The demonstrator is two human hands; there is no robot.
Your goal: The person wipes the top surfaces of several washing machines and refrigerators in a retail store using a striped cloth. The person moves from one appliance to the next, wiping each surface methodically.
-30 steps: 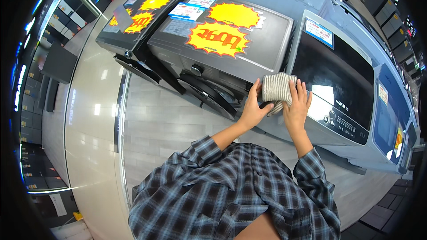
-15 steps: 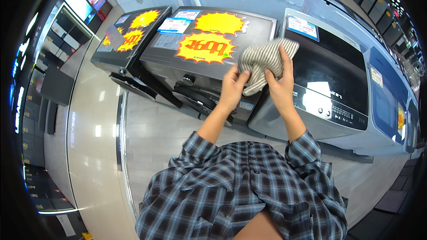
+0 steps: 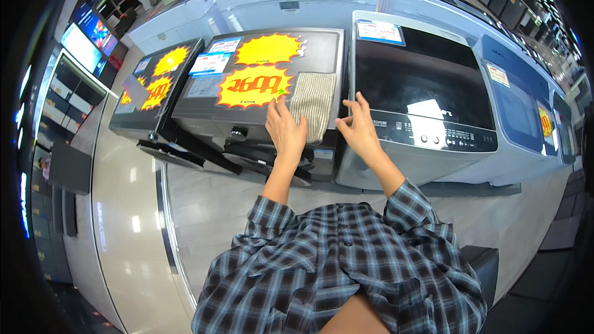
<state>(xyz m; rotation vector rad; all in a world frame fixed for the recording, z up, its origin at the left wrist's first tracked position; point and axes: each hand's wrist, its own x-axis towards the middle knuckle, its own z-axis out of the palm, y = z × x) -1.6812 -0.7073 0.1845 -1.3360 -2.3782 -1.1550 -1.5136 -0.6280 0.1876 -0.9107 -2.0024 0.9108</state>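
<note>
Cloth (image 3: 317,102), the striped one, is now lying out flat on the right part of the grey washer (image 3: 337,46), near end at the near edge; half a second ago it was bunched up in both hands. Neither hand is gripping it now. Left hand (image 3: 287,131) is loosely spread at its left edge, thumb right by the fabric (can't tell if it's touching). Right hand (image 3: 362,131) is just to the right, thumb and fingers apart, nothing in it.

What's in the way: a yellow starburst tag (image 3: 250,85) right beside the cloth, with a second yellow tag (image 3: 266,49) farther back. Round black door (image 3: 257,156) sits under the left hand. Black-lidded washer (image 3: 414,65) on the right, darker washer (image 3: 127,120) on the left, pale blue machines (image 3: 297,15) along the far side.

Grey plank floor (image 3: 204,210) below, shiny beige tiles (image 3: 127,192) to the left, lit screens (image 3: 83,49) at far left.
</note>
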